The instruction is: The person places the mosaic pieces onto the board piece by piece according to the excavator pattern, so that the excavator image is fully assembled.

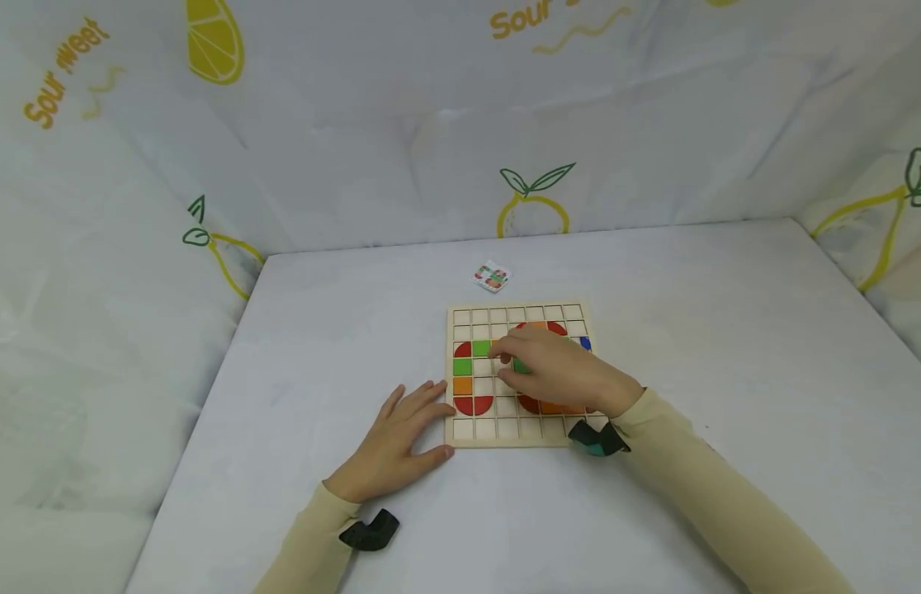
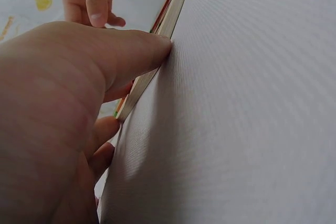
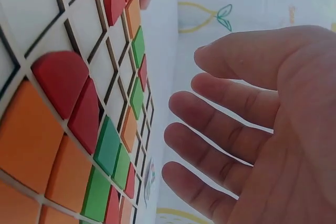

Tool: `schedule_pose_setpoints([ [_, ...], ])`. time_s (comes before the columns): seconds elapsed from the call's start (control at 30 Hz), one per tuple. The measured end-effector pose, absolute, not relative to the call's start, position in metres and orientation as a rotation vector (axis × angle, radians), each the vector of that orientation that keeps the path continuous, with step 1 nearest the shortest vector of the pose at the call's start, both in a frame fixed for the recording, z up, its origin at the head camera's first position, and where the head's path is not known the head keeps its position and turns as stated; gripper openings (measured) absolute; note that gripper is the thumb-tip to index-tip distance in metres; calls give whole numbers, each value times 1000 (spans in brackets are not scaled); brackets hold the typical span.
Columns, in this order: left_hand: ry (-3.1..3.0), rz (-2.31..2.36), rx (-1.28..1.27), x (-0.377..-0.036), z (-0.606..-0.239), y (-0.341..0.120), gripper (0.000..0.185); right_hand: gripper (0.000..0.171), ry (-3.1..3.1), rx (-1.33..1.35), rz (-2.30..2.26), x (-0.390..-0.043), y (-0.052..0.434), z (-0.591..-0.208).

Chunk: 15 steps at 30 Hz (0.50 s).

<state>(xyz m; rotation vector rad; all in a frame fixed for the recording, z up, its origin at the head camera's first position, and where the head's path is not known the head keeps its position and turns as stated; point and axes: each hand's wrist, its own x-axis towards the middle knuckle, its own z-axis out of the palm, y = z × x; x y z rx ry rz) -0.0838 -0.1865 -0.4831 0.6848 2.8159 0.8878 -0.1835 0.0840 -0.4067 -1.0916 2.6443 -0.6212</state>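
Observation:
A wooden grid board (image 1: 507, 428) lies on the table, partly filled with coloured pieces. At its left edge my left hand (image 1: 394, 445) rests, fingers spread; the thumb (image 2: 152, 48) touches the board's side in the left wrist view. Above the middle of the board is my right hand (image 1: 560, 371), its fingers loosely bent. In the right wrist view this hand (image 3: 262, 124) holds nothing. Red rounded pieces (image 1: 473, 405), green squares (image 1: 462, 367) and orange squares (image 3: 31, 137) sit in the cells. Part of the board's right side is hidden under my right hand.
Behind the board lies a small card (image 1: 492, 276) with a coloured pattern. A white cloth covers the table (image 1: 342, 330), and a white curtain with lemon drawings (image 1: 401, 148) hangs behind it. Dark bands (image 1: 370, 530) sit at both wrists.

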Motion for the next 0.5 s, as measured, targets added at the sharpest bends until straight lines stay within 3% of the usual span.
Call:
schedule_pose_setpoints([
  [0.3, 2733, 1048, 633, -82, -488, -191, 49, 33, 2622, -979, -723, -193, 97, -404],
  [0.5, 2427, 1346, 464, -92, -486, -214, 48, 35, 2564, -832, -840, -211, 116, -398],
])
